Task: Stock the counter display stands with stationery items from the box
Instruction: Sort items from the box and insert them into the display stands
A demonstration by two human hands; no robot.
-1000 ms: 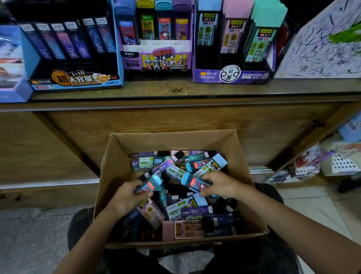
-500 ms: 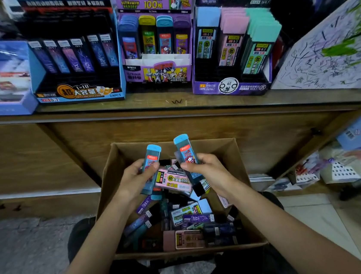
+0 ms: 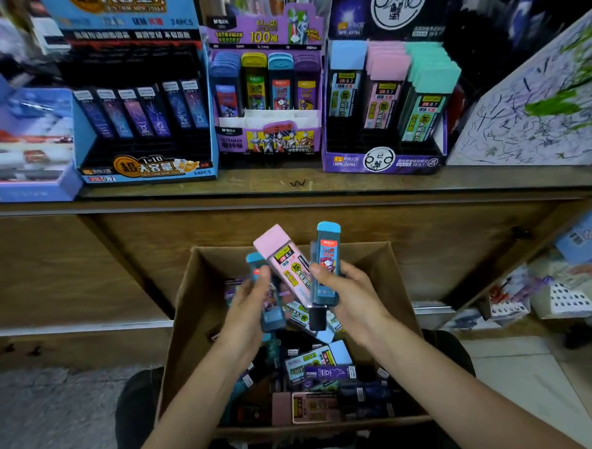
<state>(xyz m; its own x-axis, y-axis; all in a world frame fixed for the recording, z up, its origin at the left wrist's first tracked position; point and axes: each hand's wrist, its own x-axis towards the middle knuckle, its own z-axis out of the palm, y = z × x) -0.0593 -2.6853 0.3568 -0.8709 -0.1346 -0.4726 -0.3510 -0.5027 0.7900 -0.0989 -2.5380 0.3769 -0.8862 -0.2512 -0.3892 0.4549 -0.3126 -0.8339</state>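
A cardboard box (image 3: pixel 184 322) on my lap holds several loose lead-refill cases. Above it, my left hand (image 3: pixel 247 313) grips a blue-capped case (image 3: pixel 270 312) upright. My right hand (image 3: pixel 350 297) holds a second blue-capped case (image 3: pixel 326 261) and, beside it, a pink-capped case (image 3: pixel 284 262) that leans left between my hands. On the wooden counter (image 3: pixel 282 185) stand three displays: a blue stand (image 3: pixel 148 167) with dark cases, a purple Ultraman stand (image 3: pixel 269 135) with coloured cases, and a purple stand (image 3: pixel 386 158) with blue, pink and green cases.
A light blue tray of pens (image 3: pixel 10 157) sits at the counter's left. A scribbled test sheet (image 3: pixel 546 103) leans at the right. Packets and boxes (image 3: pixel 553 291) crowd a low shelf at the right. Grey floor (image 3: pixel 45 437) lies to the left.
Both hands rose out of the box with a blue-capped case each. The pink-capped case came up too and now stands tilted between them. The view tipped up toward the displays.
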